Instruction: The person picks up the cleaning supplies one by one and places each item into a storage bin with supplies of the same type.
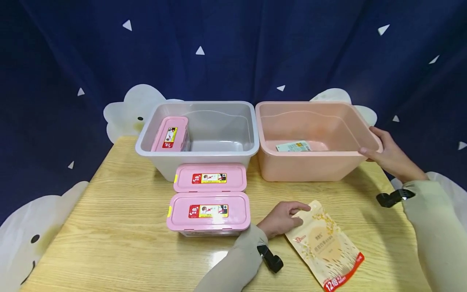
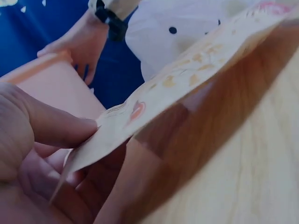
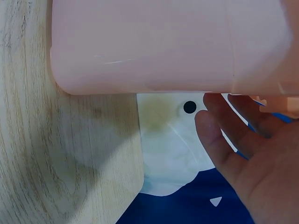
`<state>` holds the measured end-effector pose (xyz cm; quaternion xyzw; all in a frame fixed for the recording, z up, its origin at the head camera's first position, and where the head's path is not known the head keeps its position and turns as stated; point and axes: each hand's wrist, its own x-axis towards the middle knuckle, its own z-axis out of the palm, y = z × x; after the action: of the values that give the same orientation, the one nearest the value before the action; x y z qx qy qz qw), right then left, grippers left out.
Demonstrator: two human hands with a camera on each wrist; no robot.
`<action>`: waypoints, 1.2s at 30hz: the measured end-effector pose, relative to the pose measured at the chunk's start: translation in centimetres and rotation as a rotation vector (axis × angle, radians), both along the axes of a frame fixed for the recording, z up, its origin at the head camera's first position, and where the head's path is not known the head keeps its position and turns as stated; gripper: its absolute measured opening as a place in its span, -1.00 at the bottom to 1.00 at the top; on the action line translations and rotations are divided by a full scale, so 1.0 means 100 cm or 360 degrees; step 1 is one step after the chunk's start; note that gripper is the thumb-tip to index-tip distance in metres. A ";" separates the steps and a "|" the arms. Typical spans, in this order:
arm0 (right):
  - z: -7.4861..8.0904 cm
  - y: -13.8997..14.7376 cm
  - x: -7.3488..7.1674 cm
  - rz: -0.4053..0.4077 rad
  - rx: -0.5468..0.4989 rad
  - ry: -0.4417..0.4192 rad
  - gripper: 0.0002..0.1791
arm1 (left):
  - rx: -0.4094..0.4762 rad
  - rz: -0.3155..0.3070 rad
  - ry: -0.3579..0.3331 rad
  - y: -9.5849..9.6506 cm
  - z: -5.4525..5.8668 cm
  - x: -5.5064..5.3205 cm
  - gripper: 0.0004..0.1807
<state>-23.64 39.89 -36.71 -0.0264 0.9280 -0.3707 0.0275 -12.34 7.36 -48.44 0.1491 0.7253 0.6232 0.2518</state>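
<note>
A cream-coloured pouch (image 1: 330,243) with a red lower edge and printed grain lies slantwise at the front right of the table. My left hand (image 1: 279,220) pinches its upper left corner between thumb and fingers; in the left wrist view the held edge of the pouch is raised off the wood. At the right end of the salmon-pink bin (image 1: 303,167), my right hand (image 1: 395,157) holds the rim, thumb on top. The right wrist view shows its fingers (image 3: 212,135) below the rim, beside the bin's outer wall. Inside that bin lies a pale printed card (image 1: 293,146).
Left of the pink bin stands a grey bin (image 1: 197,154) with a pink-lidded box (image 1: 170,134) inside. In front of it are two more pink-lidded boxes, a rear one (image 1: 209,185) and a nearer one (image 1: 208,223). A dark blue curtain (image 1: 226,77) hangs behind the wooden table (image 1: 109,239).
</note>
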 end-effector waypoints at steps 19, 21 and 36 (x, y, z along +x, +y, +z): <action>0.000 0.000 -0.003 0.0003 0.0035 -0.0034 0.04 | 0.0162 -0.0080 0.0327 -0.018 0.057 0.040 -0.54; 0.000 0.000 -0.002 0.0001 0.0033 -0.0035 0.04 | 0.0209 -0.0098 0.0307 -0.020 0.067 0.046 -0.54; -0.001 0.000 -0.003 0.0027 0.0064 -0.0047 0.07 | -0.0057 -0.0393 0.0552 -0.078 0.163 0.057 -0.53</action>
<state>-23.94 39.94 -36.76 -0.0284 0.9345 -0.3520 0.0449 -6.68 -0.44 -32.17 0.3373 0.7448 0.5397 0.2003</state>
